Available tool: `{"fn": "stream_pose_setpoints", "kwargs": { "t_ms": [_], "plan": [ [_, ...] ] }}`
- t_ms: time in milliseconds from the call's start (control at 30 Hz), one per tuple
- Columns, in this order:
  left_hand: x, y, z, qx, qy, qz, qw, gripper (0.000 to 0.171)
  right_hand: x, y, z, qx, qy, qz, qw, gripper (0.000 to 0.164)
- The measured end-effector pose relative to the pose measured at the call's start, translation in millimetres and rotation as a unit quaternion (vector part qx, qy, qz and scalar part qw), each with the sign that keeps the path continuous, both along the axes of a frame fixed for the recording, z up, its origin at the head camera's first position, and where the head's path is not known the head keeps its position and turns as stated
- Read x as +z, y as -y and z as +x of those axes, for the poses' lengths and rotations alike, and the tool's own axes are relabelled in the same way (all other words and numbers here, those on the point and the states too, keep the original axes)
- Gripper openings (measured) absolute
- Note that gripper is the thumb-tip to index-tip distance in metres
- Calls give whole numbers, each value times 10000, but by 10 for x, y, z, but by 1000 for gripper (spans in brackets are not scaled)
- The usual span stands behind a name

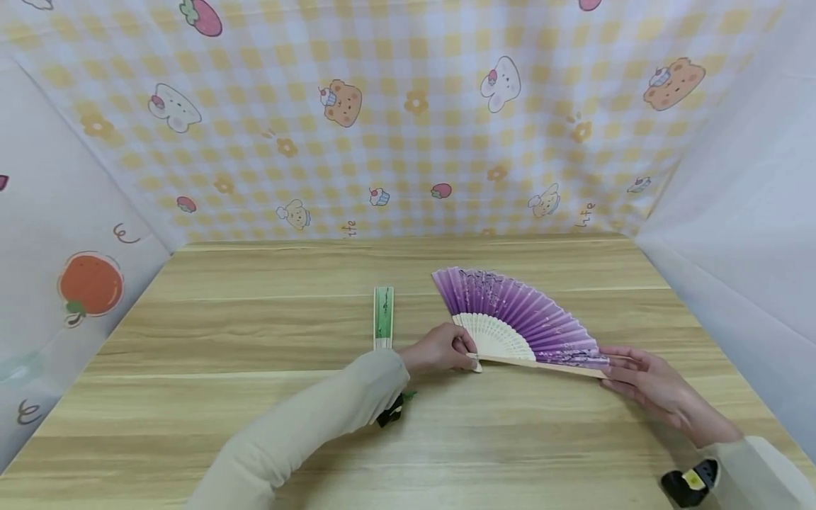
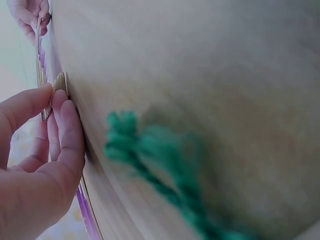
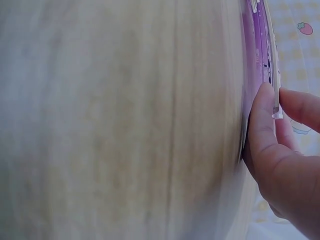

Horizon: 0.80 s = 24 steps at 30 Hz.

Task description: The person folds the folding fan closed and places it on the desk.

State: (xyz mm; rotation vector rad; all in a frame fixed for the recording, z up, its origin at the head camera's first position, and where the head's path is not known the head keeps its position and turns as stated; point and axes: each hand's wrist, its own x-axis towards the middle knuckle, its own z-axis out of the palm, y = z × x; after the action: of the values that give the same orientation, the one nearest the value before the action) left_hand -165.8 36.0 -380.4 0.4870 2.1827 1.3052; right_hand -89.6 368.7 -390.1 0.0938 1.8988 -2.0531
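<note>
Fan (image 1: 523, 319), partly spread, between worktop's (image 1: 255, 304) middle and right edge | left hand (image 1: 443, 348) pinches its narrow end (image 1: 477, 367) | right hand (image 1: 656, 388) pinches outer rib's (image 1: 542, 365) tip | step, seemingly: adjusting the spread | next move likely needs steady left grip, gentle rib swing

Passage is offered over the pale wood-grain tabletop (image 1: 255, 312) to the left of the slim green, white-edged strip (image 1: 383, 315). The narrow gap between that strip and the spread purple, pale-ribbed folding fan (image 1: 519, 315) is closed at its near end by the left hand (image 1: 441, 348). Near left, the way is barred by a cream fabric sleeve (image 1: 312, 418); far, by yellow-checked cloth (image 1: 408, 149).
</note>
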Motion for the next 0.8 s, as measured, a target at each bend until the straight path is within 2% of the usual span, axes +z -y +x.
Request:
{"fn": "stream_pose_setpoints", "kwargs": {
  "t_ms": [367,633,800],
  "plan": [
    [-16,0,38,-150,-18,-5,9999,13,-5,-19,-28,-57,92,132,9999,24],
    [-37,-15,62,-101,259,231,9993,14,7,-46,-52,-38,103,120,9999,25],
    [-44,-29,86,-109,347,270,9990,13,16,-62,-73,-85,142,356,9992,25]
  ]
}}
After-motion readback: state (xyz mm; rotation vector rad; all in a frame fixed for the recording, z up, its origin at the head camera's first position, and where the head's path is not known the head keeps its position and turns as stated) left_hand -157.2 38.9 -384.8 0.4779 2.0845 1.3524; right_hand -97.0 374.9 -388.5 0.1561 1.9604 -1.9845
